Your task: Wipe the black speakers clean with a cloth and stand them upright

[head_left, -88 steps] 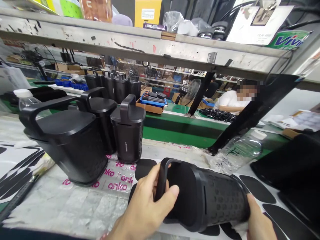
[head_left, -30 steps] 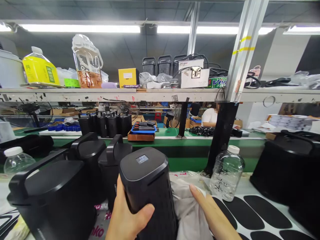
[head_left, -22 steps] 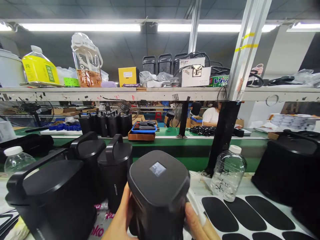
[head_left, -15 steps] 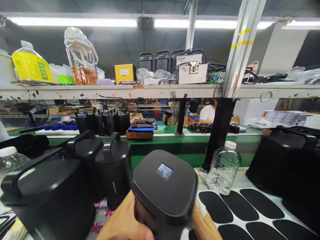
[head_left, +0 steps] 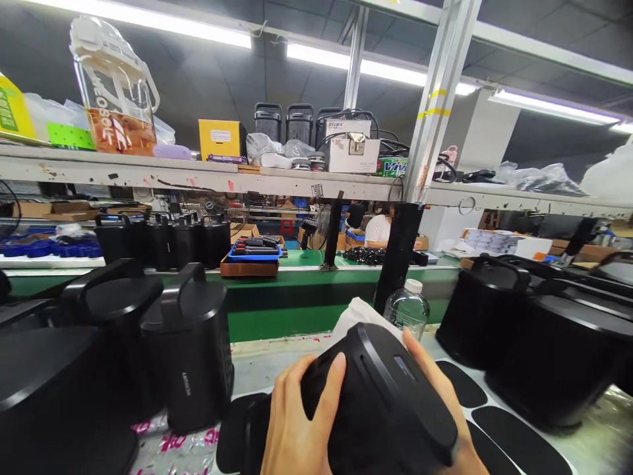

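Left hand (head_left: 297, 435): thumb and fingers (head_left: 293, 377) spread wide, pressed on the near left side of a tilted black case (head_left: 380, 409). Right hand (head_left: 446, 391) along its right edge, fingers partly hidden; case held between the two. Pale rectangle (head_left: 405, 367) on the case, between left thumb and right hand; too slanted to read. White cloth (head_left: 357, 315) just beyond the case, left of the right fingers; cannot tell whether they pinch it.

Right of the right fingers: flat black pieces (head_left: 519, 435) on a white sheet. Left of the left fingers: upright handled case (head_left: 195, 356), vertical lettering, looks like MERCURY. At its foot, plastic wrap (head_left: 168, 448) on the counter (head_left: 267, 359), pink letters cut off. Clear bottle (head_left: 408, 307) just beyond the right fingers.

Well beyond and above the fingers, a shelf (head_left: 277, 181): carton (head_left: 341, 127) printed DELMA; green pack (head_left: 391, 166), "Viv" legible; drink bottle (head_left: 116, 99), lettering roughly EOSOL.
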Action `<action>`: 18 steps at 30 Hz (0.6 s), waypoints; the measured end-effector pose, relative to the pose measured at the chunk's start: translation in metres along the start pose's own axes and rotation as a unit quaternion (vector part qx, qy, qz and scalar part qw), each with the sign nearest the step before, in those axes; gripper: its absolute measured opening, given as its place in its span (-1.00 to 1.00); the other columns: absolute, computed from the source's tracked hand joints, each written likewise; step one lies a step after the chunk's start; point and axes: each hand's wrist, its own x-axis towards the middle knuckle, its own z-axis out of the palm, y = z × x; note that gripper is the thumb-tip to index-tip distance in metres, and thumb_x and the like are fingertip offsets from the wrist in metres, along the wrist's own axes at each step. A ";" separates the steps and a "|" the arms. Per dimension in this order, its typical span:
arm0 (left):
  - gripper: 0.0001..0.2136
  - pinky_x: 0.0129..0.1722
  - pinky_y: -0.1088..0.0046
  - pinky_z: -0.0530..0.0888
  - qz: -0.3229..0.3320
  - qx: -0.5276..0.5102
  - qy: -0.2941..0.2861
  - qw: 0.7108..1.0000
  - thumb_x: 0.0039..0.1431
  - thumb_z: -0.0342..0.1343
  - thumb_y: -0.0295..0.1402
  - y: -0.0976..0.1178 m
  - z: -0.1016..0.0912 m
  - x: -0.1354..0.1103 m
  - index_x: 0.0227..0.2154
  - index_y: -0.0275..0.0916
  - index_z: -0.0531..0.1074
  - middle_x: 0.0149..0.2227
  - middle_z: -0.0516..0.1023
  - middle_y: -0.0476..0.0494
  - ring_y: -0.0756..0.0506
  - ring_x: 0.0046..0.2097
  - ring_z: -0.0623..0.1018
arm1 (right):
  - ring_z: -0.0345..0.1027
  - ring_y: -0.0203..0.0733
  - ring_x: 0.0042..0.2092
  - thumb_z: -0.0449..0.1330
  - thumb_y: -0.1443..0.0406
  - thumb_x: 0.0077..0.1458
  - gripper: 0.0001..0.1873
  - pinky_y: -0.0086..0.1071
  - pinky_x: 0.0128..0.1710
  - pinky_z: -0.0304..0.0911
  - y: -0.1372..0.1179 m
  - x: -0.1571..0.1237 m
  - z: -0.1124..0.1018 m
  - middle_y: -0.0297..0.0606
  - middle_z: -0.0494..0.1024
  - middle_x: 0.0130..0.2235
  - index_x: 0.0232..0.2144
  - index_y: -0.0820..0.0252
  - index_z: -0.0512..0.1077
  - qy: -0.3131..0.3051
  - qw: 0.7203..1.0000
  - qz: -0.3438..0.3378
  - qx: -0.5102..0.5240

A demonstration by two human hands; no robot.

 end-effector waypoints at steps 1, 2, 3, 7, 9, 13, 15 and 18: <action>0.19 -0.03 -0.10 0.41 -0.004 0.000 -0.006 1.000 -0.37 0.45 -0.13 0.001 0.000 0.001 0.33 0.11 -0.18 0.10 0.21 -0.34 -0.45 0.07 0.37 | 0.46 0.14 -0.02 0.08 -0.08 0.15 -0.49 -0.08 -0.03 0.38 -0.006 0.005 -0.003 -0.12 0.63 -0.24 -0.23 0.18 0.58 0.008 1.000 -0.010 -0.010; 0.22 -0.02 -0.11 0.40 -0.009 -0.002 -0.011 1.000 -0.43 0.46 -0.18 0.002 0.000 0.001 0.33 0.09 -0.17 0.10 0.20 -0.34 -0.45 0.07 0.36 | 0.46 0.13 -0.01 0.12 -0.07 0.12 -0.52 -0.09 -0.02 0.37 -0.012 0.009 -0.004 -0.16 0.64 -0.25 -0.21 0.14 0.59 0.014 0.999 -0.026 -0.024; 0.23 -0.02 -0.10 0.40 -0.016 -0.006 -0.016 1.000 -0.47 0.46 -0.25 0.003 -0.001 0.002 0.32 0.08 -0.15 0.10 0.19 -0.33 -0.45 0.07 0.35 | 0.46 0.12 -0.01 0.15 -0.07 0.09 -0.54 -0.10 -0.01 0.36 -0.018 0.013 -0.004 -0.19 0.64 -0.24 -0.18 0.11 0.58 0.013 0.998 -0.045 -0.043; 0.14 0.01 -0.07 0.40 -0.049 -0.022 -0.020 0.998 -0.47 0.37 -0.44 0.004 -0.002 0.008 0.29 0.03 -0.05 0.12 0.19 -0.27 -0.42 0.10 0.32 | 0.41 0.07 0.02 0.14 -0.04 0.15 -0.52 -0.12 0.08 0.27 -0.050 0.019 0.015 -0.19 0.59 -0.09 -0.05 0.12 0.52 -0.143 0.967 -0.097 -0.189; 0.03 0.02 -0.05 0.40 -0.076 -0.044 -0.022 0.996 -0.40 0.36 -0.40 0.002 -0.002 0.013 0.25 -0.01 0.03 0.10 0.21 -0.25 -0.39 0.10 0.33 | 0.38 0.01 0.04 0.10 -0.01 0.20 -0.54 -0.16 0.12 0.20 -0.066 0.014 0.031 -0.20 0.54 -0.02 -0.01 0.11 0.49 -0.245 0.914 -0.141 -0.291; -0.19 0.06 -0.02 0.39 -0.167 -0.091 -0.034 0.981 -0.26 0.35 -0.26 -0.003 -0.006 0.026 0.15 -0.14 0.18 0.05 0.27 -0.23 -0.32 0.10 0.34 | 0.26 -0.03 0.14 0.06 0.08 0.26 -0.67 -0.20 0.22 0.04 -0.076 -0.001 0.038 -0.25 0.53 -0.05 -0.11 0.08 0.51 -0.334 0.826 -0.225 -0.395; -0.18 0.10 -0.03 0.35 -0.210 -0.099 -0.035 0.972 -0.25 0.37 -0.24 -0.004 -0.008 0.032 0.15 -0.16 0.19 0.04 0.28 -0.22 -0.32 0.11 0.33 | 0.31 -0.02 0.10 0.04 0.09 0.26 -0.67 -0.20 0.21 0.07 -0.067 -0.005 0.021 -0.25 0.55 -0.06 -0.22 0.08 0.55 -0.321 0.843 -0.247 -0.353; -0.09 0.16 -0.01 0.29 -0.263 -0.118 -0.040 0.957 -0.23 0.36 -0.28 -0.002 -0.013 0.038 0.25 -0.05 0.09 0.08 0.27 -0.16 -0.29 0.16 0.31 | 0.46 -0.02 -0.07 -0.01 0.07 0.26 -0.61 -0.18 0.04 0.29 -0.040 -0.001 -0.025 -0.22 0.57 -0.04 -0.21 0.07 0.56 -0.192 0.909 -0.251 -0.270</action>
